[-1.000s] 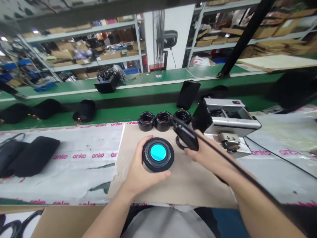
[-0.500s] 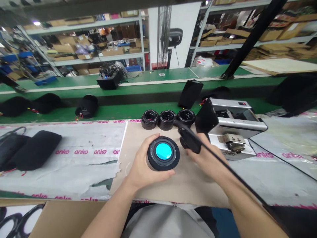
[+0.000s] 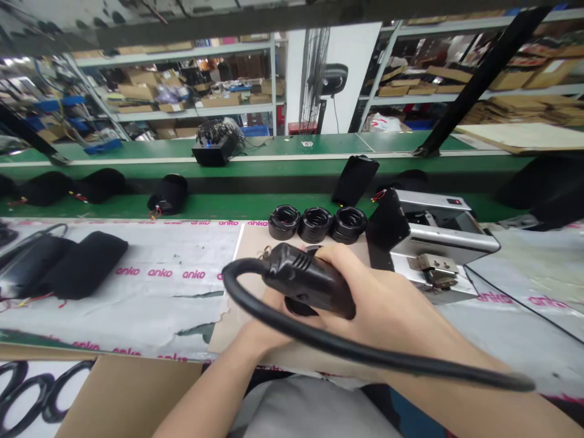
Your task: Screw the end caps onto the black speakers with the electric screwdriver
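My right hand [image 3: 369, 292] is closed round a black corded tool [image 3: 310, 280], whose thick cable [image 3: 337, 344] loops to the left and back across my right forearm. Beneath the tool, my left hand [image 3: 269, 322] grips a round black part [image 3: 298, 306], mostly covered by the tool and my right hand. Its blue-centred face is hidden. Just beyond my hands, three black ring-shaped parts [image 3: 316, 225] stand in a row on the brown board [image 3: 249, 243].
A silver machine [image 3: 442, 237] with a black plate stands right of the rings. Black fabric-covered pieces [image 3: 86, 264] lie at the left. A cardboard box [image 3: 132, 395] is at the lower left. A black box with wires [image 3: 214, 149] sits on the green shelf.
My right hand has brought the corded tool leftward over the round part in my left hand, covering its blue face. The cable now loops to the left. The view has shifted slightly.
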`<move>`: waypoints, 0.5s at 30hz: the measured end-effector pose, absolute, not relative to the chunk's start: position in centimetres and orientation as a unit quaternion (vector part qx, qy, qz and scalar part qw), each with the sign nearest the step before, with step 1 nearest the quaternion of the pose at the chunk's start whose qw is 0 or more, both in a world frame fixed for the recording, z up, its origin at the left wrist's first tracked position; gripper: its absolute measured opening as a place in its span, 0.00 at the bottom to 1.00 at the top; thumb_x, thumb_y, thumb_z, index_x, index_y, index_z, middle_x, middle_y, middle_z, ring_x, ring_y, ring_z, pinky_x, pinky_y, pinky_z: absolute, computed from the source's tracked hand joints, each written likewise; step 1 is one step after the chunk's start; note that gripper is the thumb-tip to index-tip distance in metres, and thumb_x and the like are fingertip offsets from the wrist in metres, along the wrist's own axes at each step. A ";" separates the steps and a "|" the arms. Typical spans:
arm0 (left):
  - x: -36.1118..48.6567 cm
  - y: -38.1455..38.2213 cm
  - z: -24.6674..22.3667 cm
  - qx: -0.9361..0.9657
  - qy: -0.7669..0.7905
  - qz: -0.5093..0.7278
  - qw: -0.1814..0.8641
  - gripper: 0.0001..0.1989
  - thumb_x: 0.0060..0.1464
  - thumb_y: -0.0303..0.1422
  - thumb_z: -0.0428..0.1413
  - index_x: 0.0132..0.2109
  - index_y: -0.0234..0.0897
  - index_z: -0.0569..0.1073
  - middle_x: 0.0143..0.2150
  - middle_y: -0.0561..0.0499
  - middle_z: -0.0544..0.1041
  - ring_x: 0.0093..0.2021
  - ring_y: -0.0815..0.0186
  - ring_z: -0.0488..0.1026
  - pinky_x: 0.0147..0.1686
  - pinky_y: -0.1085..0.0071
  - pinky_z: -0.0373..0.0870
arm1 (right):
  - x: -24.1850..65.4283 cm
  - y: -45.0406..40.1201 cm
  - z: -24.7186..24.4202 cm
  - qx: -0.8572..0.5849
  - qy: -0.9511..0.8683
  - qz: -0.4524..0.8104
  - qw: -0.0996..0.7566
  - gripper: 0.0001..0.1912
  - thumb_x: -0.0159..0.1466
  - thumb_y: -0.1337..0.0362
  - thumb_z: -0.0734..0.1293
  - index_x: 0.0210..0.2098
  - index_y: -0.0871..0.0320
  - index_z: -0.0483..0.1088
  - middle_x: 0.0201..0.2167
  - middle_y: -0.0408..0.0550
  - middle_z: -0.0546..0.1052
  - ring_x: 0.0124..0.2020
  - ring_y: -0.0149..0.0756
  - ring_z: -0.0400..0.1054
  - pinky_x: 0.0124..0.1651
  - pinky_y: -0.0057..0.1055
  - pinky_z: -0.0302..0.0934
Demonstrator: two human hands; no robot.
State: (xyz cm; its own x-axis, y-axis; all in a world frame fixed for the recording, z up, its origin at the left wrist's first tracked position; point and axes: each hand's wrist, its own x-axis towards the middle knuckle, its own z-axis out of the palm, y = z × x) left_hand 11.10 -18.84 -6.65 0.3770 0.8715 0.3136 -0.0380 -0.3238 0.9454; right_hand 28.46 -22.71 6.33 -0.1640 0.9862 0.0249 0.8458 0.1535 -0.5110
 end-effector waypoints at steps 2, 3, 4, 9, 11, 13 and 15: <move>11.1 -18.3 -7.1 0.680 0.283 0.485 0.472 0.42 0.48 0.42 0.77 0.67 0.45 0.71 0.66 0.41 0.78 0.67 0.41 0.76 0.69 0.42 0.73 | 29.5 -22.3 7.1 -0.620 -0.723 0.220 0.211 0.17 0.64 0.60 0.71 0.52 0.48 0.73 0.30 0.40 0.80 0.26 0.35 0.73 0.26 0.23 0.56; 11.0 -18.0 -7.3 0.682 0.270 0.505 0.454 0.41 0.48 0.43 0.78 0.65 0.45 0.72 0.66 0.41 0.77 0.68 0.42 0.76 0.70 0.43 0.73 | 30.4 -21.9 7.4 -0.621 -0.716 0.228 0.223 0.16 0.63 0.57 0.72 0.49 0.50 0.74 0.28 0.40 0.79 0.25 0.34 0.71 0.25 0.23 0.56; 11.0 -17.7 -7.5 0.684 0.258 0.526 0.435 0.41 0.47 0.43 0.78 0.64 0.45 0.72 0.67 0.42 0.76 0.69 0.42 0.75 0.71 0.44 0.72 | 31.3 -21.5 7.5 -0.618 -0.713 0.243 0.226 0.17 0.62 0.54 0.74 0.48 0.52 0.74 0.28 0.41 0.78 0.25 0.33 0.70 0.25 0.23 0.57; 10.3 -16.9 -8.1 0.695 0.211 0.536 0.430 0.44 0.45 0.42 0.80 0.64 0.47 0.70 0.64 0.43 0.76 0.65 0.46 0.78 0.65 0.49 0.76 | 34.7 -18.7 6.0 -0.531 -0.709 0.404 0.228 0.44 0.51 0.49 0.86 0.64 0.45 0.73 0.48 0.39 0.82 0.47 0.39 0.78 0.43 0.25 0.74; 10.1 -17.0 -8.2 0.690 0.206 0.523 0.456 0.46 0.43 0.43 0.81 0.65 0.48 0.67 0.66 0.41 0.76 0.66 0.45 0.77 0.66 0.48 0.75 | 34.9 -18.2 5.0 -0.507 -0.702 0.444 0.228 0.47 0.51 0.53 0.86 0.67 0.45 0.72 0.55 0.41 0.81 0.54 0.41 0.78 0.51 0.27 0.76; 10.1 -17.1 -8.2 0.678 0.216 0.509 0.485 0.53 0.41 0.44 0.81 0.68 0.48 0.62 0.68 0.39 0.74 0.69 0.43 0.75 0.69 0.46 0.73 | 34.7 -18.2 4.2 -0.482 -0.690 0.482 0.242 0.46 0.53 0.55 0.85 0.68 0.46 0.72 0.62 0.44 0.79 0.60 0.43 0.77 0.59 0.32 0.76; 10.1 -17.2 -8.1 0.666 0.228 0.493 0.511 0.59 0.39 0.45 0.82 0.71 0.48 0.57 0.69 0.36 0.73 0.71 0.42 0.74 0.70 0.45 0.71 | 34.6 -18.5 3.8 -0.471 -0.678 0.501 0.259 0.46 0.54 0.55 0.85 0.69 0.47 0.71 0.65 0.45 0.77 0.64 0.46 0.75 0.62 0.35 0.76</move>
State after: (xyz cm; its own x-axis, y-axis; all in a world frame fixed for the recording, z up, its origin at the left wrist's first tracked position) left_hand 10.12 -17.19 -8.11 0.4091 0.8083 0.4235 -0.2011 -0.3729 0.9058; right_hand 34.64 -18.50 3.76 -0.4218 0.8987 -0.1197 0.3797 0.0551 -0.9235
